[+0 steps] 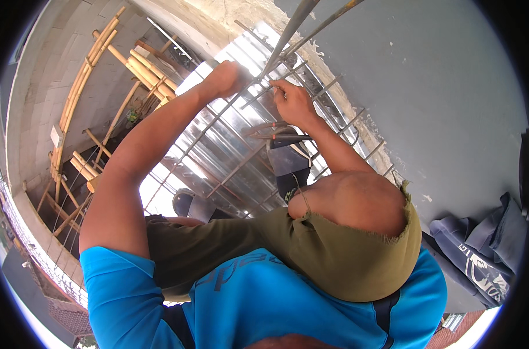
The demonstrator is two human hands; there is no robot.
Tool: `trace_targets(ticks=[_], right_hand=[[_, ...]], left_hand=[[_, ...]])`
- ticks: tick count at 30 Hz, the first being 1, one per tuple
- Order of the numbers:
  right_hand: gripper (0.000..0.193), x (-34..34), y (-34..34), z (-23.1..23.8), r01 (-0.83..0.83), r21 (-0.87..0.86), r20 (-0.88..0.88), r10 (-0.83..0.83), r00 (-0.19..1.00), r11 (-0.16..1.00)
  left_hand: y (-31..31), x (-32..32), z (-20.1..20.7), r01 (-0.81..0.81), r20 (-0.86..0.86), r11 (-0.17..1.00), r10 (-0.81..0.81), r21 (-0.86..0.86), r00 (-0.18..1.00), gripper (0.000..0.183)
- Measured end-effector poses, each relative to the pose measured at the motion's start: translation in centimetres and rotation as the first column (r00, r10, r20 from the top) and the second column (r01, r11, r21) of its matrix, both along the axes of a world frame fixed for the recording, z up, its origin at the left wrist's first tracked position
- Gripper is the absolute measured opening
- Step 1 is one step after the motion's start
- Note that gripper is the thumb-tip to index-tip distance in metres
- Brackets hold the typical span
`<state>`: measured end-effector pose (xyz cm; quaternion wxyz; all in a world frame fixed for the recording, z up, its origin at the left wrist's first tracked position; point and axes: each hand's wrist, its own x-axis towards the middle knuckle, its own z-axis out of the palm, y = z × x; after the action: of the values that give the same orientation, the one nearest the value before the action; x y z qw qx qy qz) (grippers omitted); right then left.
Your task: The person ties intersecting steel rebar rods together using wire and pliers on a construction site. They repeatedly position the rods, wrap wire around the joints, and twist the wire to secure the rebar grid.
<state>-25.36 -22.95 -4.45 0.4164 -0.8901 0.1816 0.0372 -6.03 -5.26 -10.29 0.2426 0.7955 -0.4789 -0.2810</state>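
Note:
Both my arms reach up and forward to a cage of rusty steel bars (pixel 288 35) with thin cross ties (pixel 334 84). My left hand (pixel 227 78) is closed in a fist around one long bar where it meets a tie. Just to its right, my right hand (pixel 293 102) grips a cross tie with bent fingers. Whether it also holds wire or a small tool is hidden. A blue shirt and an olive cloth (pixel 334 256) cover my shoulders at the bottom of the view.
A shiny corrugated metal sheet (pixel 218 145) lies beneath the bars. Bamboo poles (pixel 96 64) lean against a block wall on the left. A grey plastered wall (pixel 439 87) fills the right, with dark folded cloth (pixel 485 250) beside it. Two dark rounded shapes (pixel 288 160) show below the bars.

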Motion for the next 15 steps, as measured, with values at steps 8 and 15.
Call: trace_targets(ticks=[8,15], right_hand=[[0.025,0.6,-0.8,0.9,-0.030,-0.023,-0.031,0.029,0.999,0.999],[0.024,-0.4,0.3,0.5,-0.043,-0.060,0.048,0.046,0.998,0.997]], left_hand=[[0.0,-0.1,1.2,-0.052,-0.084,0.999,0.051,-0.009,0.995,0.016],[-0.2,-0.1,1.9,0.016,-0.054,0.999,-0.019,-0.050,0.998,0.016]])
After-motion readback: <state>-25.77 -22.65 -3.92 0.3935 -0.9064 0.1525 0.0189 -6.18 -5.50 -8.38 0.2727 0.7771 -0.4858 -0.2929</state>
